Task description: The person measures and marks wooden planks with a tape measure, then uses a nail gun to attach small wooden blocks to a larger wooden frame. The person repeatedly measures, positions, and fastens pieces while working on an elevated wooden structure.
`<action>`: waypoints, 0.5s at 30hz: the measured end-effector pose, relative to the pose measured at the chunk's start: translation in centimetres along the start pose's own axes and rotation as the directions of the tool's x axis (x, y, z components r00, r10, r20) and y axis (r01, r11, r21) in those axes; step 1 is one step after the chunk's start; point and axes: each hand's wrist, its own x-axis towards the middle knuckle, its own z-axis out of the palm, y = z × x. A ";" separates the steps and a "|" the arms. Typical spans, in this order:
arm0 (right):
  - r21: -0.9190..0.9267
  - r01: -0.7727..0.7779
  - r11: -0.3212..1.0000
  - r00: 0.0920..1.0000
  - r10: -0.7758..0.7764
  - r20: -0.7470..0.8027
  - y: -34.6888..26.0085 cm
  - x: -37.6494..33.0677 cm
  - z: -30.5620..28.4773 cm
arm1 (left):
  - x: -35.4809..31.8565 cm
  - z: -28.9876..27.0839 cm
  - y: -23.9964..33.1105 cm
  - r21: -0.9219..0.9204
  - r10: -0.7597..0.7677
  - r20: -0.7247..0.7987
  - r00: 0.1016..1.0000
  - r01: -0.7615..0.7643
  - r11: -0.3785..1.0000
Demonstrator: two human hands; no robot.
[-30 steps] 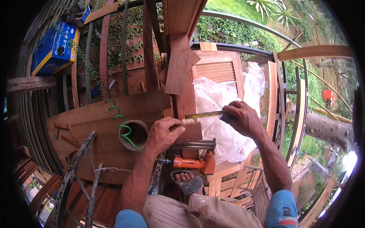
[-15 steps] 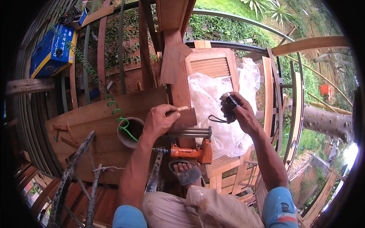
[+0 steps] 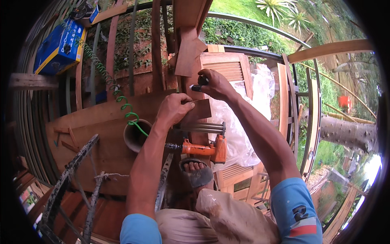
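right hand [image 3: 216, 84] moved leftward, gripping probably a tape measure [image 3: 196, 88]; left hand [image 3: 174, 109] pinches board [image 3: 201, 110].

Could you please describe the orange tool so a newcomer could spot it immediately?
Find the whitish plastic sheet right of centre. By its lower left edge, just above the sandalled foot, lies the gun-shaped tool, bright orange against brown wood.

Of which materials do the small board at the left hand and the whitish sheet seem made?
Small board: probably wood, matte finish, judging by its brown colour and straight-cut edges. Whitish sheet: likely thin plastic film, somewhat glossy; it looks translucent and crumpled.
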 end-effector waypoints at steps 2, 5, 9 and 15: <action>-0.102 -0.023 0.995 1.000 0.022 -0.013 -0.2 1.0 1.2 | -0.1 0.0 -0.1 -0.016 0.002 -0.007 1.000 -0.002 1.000; -0.119 -0.052 0.992 0.993 0.038 -0.115 -0.6 1.5 2.4 | -0.1 0.0 -0.3 -0.044 -0.015 -0.013 1.000 0.015 0.999; -0.163 -0.031 0.986 0.982 0.000 -0.189 -1.3 2.2 3.2 | 0.0 0.2 -0.6 0.011 0.014 -0.027 1.000 -0.013 1.000; -0.099 0.004 0.995 0.995 -0.014 -0.097 -1.5 2.3 3.0 | 0.2 0.1 -0.8 0.012 0.005 -0.002 1.000 -0.005 1.000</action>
